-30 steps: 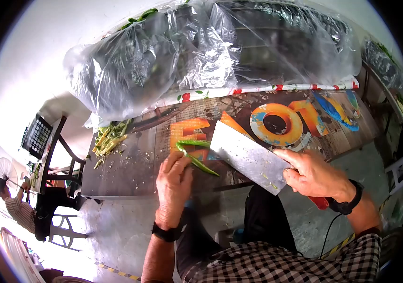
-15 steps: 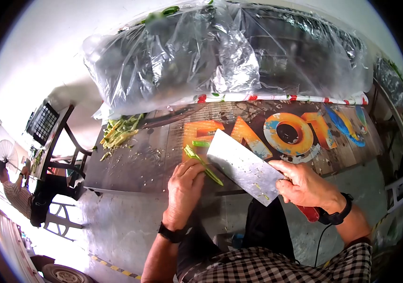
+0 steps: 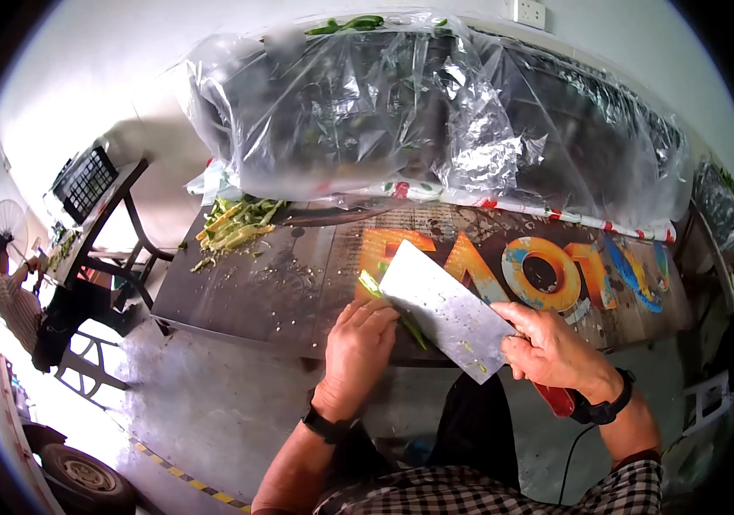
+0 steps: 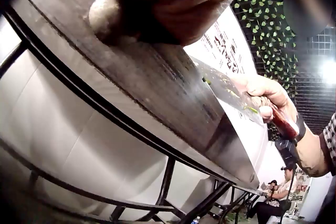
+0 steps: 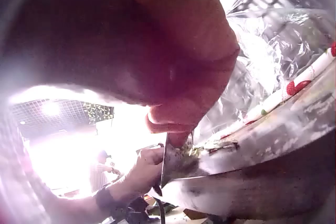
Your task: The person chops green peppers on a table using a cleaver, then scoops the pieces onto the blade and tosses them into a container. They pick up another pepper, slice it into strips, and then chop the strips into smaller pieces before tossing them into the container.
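Observation:
A long green chili pepper (image 3: 415,331) lies on the table's near part, partly hidden by fingers and blade. My left hand (image 3: 358,343) holds it down, fingers bent over its middle. A pale end of the pepper shows beyond the fingertips. My right hand (image 3: 552,348) grips a cleaver (image 3: 444,309) by its red handle, thumb and forefinger at the base of the blade. The broad blade leans beside the pepper, close to the left fingertips, with small green bits stuck to it. In the left wrist view the cleaver (image 4: 231,92) stands over the table edge.
A pile of green and yellowish pepper scraps (image 3: 234,230) sits at the table's left end, loose seeds around it. Plastic sheeting (image 3: 350,112) covers a long dark bulk along the back. Another person (image 3: 17,296) sits at a side table on the left.
The head view has turned, shifting the scene rightward. Earlier the pepper showed as two spread green lengths; now they lie together under the left fingers, and the blade sits closer to them.

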`<action>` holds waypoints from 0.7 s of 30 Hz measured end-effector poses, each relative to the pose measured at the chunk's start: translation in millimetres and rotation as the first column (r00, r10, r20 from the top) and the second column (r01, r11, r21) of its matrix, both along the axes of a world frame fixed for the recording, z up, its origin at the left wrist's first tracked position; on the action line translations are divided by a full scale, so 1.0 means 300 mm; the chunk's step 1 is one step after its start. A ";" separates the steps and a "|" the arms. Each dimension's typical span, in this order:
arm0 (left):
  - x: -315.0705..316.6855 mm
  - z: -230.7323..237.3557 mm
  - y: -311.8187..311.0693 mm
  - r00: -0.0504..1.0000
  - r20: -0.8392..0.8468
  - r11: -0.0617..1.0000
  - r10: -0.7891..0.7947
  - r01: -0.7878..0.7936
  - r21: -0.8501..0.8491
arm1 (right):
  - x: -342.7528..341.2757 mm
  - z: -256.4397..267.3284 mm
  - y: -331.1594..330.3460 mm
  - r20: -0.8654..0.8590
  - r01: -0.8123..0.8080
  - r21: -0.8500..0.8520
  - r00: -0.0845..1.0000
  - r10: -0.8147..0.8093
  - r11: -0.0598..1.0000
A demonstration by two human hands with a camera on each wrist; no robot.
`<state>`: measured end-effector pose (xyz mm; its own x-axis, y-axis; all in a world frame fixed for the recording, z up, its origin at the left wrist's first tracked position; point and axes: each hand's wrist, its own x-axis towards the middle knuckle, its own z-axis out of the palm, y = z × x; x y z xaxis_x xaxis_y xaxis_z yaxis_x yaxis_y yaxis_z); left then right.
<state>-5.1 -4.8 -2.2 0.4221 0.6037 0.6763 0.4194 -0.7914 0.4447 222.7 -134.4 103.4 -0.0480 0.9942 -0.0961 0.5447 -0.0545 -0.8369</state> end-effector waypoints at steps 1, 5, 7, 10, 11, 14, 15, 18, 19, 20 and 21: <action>0.000 0.001 0.000 1.000 0.003 1.000 0.001 -0.001 0.001 | -0.007 0.009 0.004 0.019 0.003 0.000 1.000 -0.003 1.000; 0.001 0.014 -0.008 1.000 0.012 1.000 -0.003 0.003 -0.010 | -0.029 0.025 0.017 0.048 0.029 -0.013 0.998 -0.029 0.999; 0.000 0.013 -0.005 1.000 0.015 1.000 -0.004 0.004 -0.010 | -0.047 0.052 0.025 0.041 0.029 -0.030 0.999 -0.028 0.999; -0.002 0.007 0.000 1.000 0.012 1.000 -0.017 0.017 -0.013 | -0.055 0.066 0.046 0.107 0.016 -0.033 0.994 -0.012 0.999; -0.002 0.011 -0.002 1.000 0.008 1.000 -0.017 0.017 -0.022 | -0.055 0.066 0.050 0.143 0.008 -0.032 0.990 -0.004 0.999; -0.003 0.012 -0.005 1.000 0.008 0.999 -0.015 0.015 -0.028 | -0.056 0.078 0.059 0.234 -0.028 0.011 0.972 0.024 1.000; -0.003 0.010 -0.005 1.000 0.010 1.000 -0.014 0.014 -0.027 | -0.055 0.081 0.064 0.229 -0.031 0.020 0.973 0.025 0.999; -0.002 0.008 -0.004 1.000 0.013 1.000 -0.012 0.012 -0.014 | -0.053 0.092 0.077 0.197 -0.025 0.000 0.980 0.025 1.000; -0.002 0.005 -0.004 1.000 0.015 1.000 -0.010 0.011 -0.019 | -0.054 0.102 0.083 0.179 -0.014 -0.038 0.984 0.021 0.999; -0.001 0.001 -0.002 1.000 0.017 1.000 -0.009 0.009 -0.022 | -0.054 0.112 0.090 0.162 -0.004 -0.075 0.987 0.016 0.997; 0.000 -0.002 -0.002 1.000 0.018 1.000 -0.006 0.007 -0.027 | -0.056 0.119 0.096 0.162 -0.004 -0.087 0.987 0.019 0.996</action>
<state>-5.1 -5.4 -2.7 0.4138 0.6192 0.6673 0.4059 -0.7816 0.4736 205.9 -105.5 139.1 -0.0361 0.9813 -0.1890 0.6741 -0.1157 -0.7295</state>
